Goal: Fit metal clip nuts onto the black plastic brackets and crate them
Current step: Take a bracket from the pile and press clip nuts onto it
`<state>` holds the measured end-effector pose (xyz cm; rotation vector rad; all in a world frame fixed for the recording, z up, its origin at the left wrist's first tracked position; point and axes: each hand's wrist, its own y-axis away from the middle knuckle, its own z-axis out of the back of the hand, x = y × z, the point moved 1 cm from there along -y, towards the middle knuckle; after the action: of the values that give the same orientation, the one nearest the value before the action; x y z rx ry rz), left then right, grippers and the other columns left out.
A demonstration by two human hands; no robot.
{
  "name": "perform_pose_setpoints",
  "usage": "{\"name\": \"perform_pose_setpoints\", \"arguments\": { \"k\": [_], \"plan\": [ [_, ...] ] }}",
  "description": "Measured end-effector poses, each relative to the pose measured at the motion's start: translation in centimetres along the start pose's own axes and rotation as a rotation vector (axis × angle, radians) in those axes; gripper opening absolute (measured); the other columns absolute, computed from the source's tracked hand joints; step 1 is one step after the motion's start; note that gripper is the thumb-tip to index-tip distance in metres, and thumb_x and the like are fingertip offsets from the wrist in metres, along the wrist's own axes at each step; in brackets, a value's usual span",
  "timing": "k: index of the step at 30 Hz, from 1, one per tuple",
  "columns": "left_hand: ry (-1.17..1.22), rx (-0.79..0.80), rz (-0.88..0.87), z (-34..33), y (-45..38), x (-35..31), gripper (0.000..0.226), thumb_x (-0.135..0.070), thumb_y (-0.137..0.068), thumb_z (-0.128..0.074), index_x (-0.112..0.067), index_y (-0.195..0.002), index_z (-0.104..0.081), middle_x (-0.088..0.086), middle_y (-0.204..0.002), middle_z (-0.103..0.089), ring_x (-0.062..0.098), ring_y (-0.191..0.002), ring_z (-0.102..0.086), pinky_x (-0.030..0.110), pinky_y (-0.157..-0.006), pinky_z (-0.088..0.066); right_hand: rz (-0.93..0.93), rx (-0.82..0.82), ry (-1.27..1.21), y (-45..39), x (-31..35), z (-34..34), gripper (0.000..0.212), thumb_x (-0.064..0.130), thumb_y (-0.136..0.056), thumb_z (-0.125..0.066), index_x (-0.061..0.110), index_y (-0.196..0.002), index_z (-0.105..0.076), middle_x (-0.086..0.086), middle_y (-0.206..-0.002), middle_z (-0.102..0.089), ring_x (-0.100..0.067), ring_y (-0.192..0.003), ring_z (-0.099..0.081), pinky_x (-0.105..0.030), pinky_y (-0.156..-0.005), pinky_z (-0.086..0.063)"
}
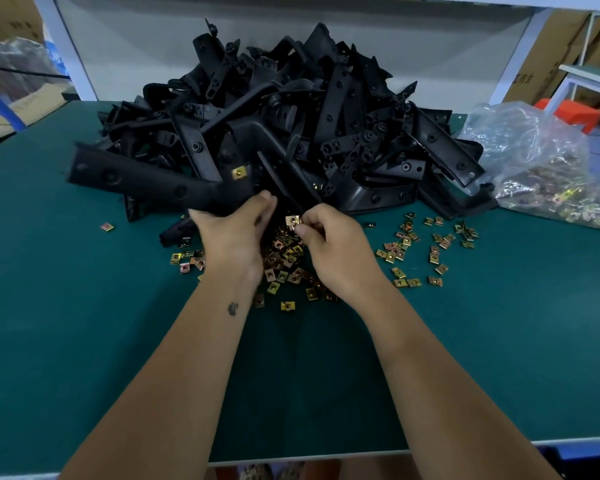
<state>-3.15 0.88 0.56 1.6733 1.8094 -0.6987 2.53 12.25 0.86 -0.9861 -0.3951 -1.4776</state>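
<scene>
Fingers of the left hand [234,230] curl round a long black bracket [146,183] lifted off the big bracket heap [291,109] on the green surface [84,323]; it already seems to carry one clip nut [239,173], though blur makes that uncertain. Right hand [329,251] pinches a second nut [293,221] above the loose nuts [284,261]. Pushed on crooked, it could spring away. Cardboard boxes [548,64] show print too small to read.

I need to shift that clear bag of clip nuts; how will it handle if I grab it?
The bag looks thin and crumpled, so probably floppy. It is full of metal nuts, so likely heavy, and may sag or tear.
</scene>
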Motion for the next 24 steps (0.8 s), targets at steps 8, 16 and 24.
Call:
{"name": "perform_pose_setpoints", "arguments": {
  "k": [8, 16, 24],
  "plan": [
    [-0.216, 0.293, 0.084, 0.3, -0.1, -0.2, 0.056, 0.015, -0.079, -0.069, -0.012, -0.123, -0.046, 0.010, -0.105, -0.069, 0.026, -0.098, -0.070, 0.034, -0.078, -0.058, -0.133, -0.045, -0.320, -0.1, 0.4, 0.6, 0.011, 0.019, -0.098, -0.056, 0.022, -0.089, -0.063, 0.010, -0.078, -0.060, 0.002, -0.070, -0.053, -0.013, -0.068, -0.043],
    [-0.219, 0.268, 0.031, 0.3, 0.2, 0.1, 0.059, 0.020, -0.073, -0.070, -0.013, -0.115, -0.047, 0.006, -0.100, -0.069, 0.023, -0.095, -0.071, 0.037, -0.079, -0.059, -0.064, -0.039, -0.186, -0.1, 0.5, 0.5, 0.012, 0.015, -0.094, -0.063, 0.019, -0.082, -0.064, 0.010, -0.072, -0.059, 0.006, -0.064, -0.051, -0.007, -0.062, -0.039],
    [-0.063, 0.214, 0.053, 0.5, -0.6, -0.5, 0.050, 0.019, -0.080, -0.066, -0.012, -0.114, -0.047, 0.003, -0.098, -0.068, 0.014, -0.088, -0.072, 0.029, -0.076, -0.058, -0.078, 0.023, -0.111, 0.1, 0.2, 1.0, 0.018, 0.019, -0.092, -0.065, 0.026, -0.076, -0.060, 0.006, -0.072, -0.061, 0.000, -0.063, -0.052, -0.007, -0.058, -0.038]
  ]
}}
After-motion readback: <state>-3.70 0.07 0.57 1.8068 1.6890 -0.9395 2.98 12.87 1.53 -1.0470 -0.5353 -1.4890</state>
